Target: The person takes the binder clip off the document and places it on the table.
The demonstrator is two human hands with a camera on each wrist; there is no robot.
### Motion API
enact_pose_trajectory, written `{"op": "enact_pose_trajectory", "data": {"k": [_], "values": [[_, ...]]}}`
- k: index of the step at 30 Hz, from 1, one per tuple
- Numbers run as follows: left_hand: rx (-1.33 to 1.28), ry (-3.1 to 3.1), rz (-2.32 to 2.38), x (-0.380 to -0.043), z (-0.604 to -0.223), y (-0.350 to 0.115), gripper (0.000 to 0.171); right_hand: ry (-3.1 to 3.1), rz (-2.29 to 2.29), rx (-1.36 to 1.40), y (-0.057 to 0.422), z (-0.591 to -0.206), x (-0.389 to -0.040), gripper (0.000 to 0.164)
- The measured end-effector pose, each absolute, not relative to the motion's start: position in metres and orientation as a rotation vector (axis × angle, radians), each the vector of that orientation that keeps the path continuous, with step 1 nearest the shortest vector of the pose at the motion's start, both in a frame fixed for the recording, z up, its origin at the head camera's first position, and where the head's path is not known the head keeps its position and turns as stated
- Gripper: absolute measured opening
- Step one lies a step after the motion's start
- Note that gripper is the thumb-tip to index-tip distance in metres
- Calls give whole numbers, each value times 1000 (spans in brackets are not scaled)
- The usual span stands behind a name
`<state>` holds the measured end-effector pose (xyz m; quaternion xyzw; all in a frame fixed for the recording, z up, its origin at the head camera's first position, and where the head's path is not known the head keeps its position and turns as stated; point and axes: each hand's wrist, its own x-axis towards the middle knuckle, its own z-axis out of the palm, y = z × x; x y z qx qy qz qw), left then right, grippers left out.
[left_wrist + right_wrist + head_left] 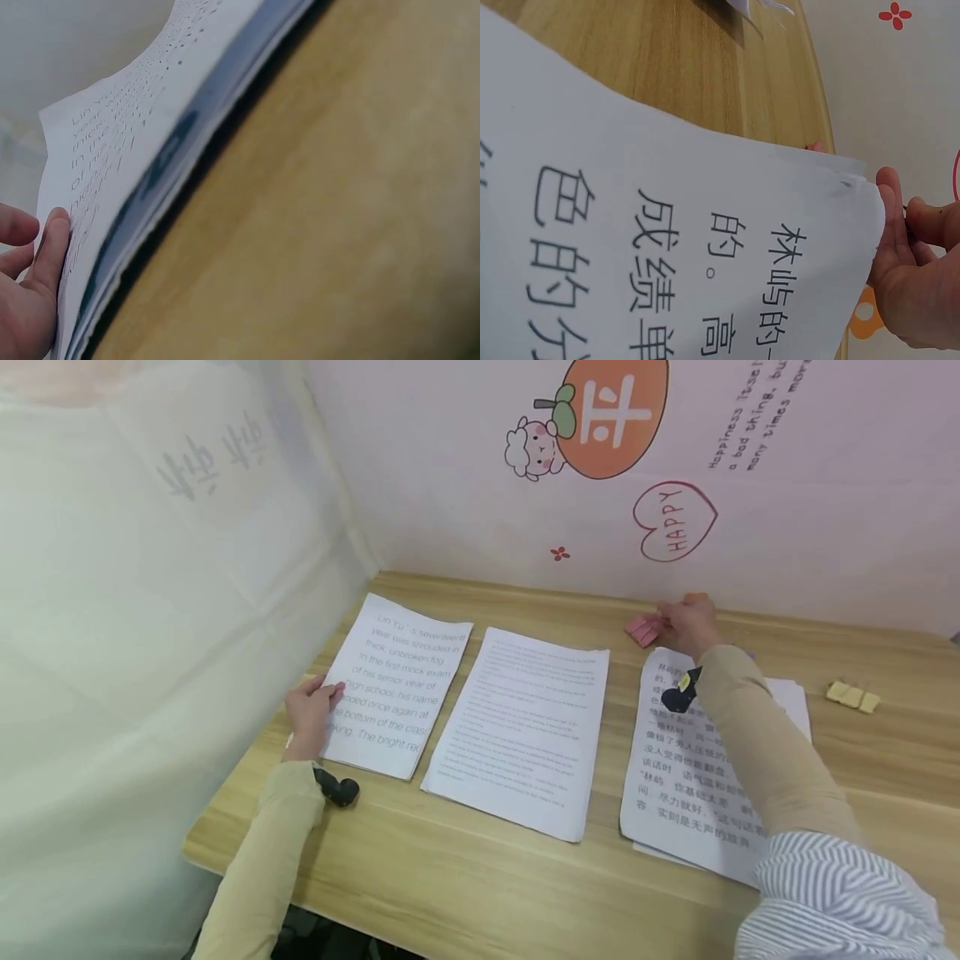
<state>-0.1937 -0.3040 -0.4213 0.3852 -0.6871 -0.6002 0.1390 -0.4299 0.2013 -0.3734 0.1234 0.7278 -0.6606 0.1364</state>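
My left hand (309, 714) rests at the left edge of a stack of printed English sheets (393, 685), its fingers on the margin. In the left wrist view the fingers (52, 255) lie along the paper's edge. By the table's back edge, my right hand (692, 622) is beside a row of small pink pieces (645, 629). The right wrist view shows its thumb and fingers (934, 225) pinching a small dark thing, mostly hidden, of unclear kind. Beneath the right forearm lies a stack of sheets with Chinese text (675, 760).
Between the two stacks lies another printed sheet stack (525, 727). A row of small yellow pieces (852, 697) sits at the right. A printed cloth wall (465, 485) borders the wooden table (480, 877) at the back; white fabric (150, 652) hangs at the left.
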Motion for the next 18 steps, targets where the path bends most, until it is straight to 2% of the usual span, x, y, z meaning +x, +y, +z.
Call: {"op": "enact_pose_trajectory", "data": {"k": [6, 10, 15, 17, 18], "values": [[1040, -2018, -1734, -202, -421, -297, 45, 2136, -1851, 433, 216, -372, -428, 77], [1037, -2023, -1731, -203, -420, -296, 46, 2191, -1810, 386, 220, -377, -428, 77], [1126, -2012, -1725, -202, -421, -301, 48, 2390, -1673, 210, 218, -385, -428, 39], [1168, -2012, -1722, -199, -420, -305, 50, 2571, -1535, 116, 214, -386, -427, 31], [1181, -2005, -1722, -198, -420, -307, 50, 2659, -1456, 65, 210, -385, -426, 32]]}}
